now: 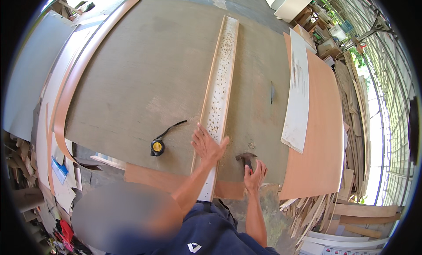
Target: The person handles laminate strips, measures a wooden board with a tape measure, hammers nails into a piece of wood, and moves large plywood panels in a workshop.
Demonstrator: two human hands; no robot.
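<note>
A long, narrow white channel-shaped board [215,103] with wooden side edges lies lengthwise on the grey-brown worktable. Many small brown bits or holes dot its white face; I cannot tell which. My left hand [206,146] rests across the near part of this board, fingers spread and holding nothing. To the right, my right hand [255,178] has its thumb and fingers around the handle of a claw hammer [247,158]. The hammer's dark head is close to the tabletop, and part of its red and black handle is covered by the hand.
A tape measure [157,147] with a black strap lies left of the board on the worktable [132,70]. A white panel [296,92] overlaps an orange-brown sheet [321,123] on the right. Stacked wood strips [351,105] stand beyond it. Bent sheets [72,79] line the left side.
</note>
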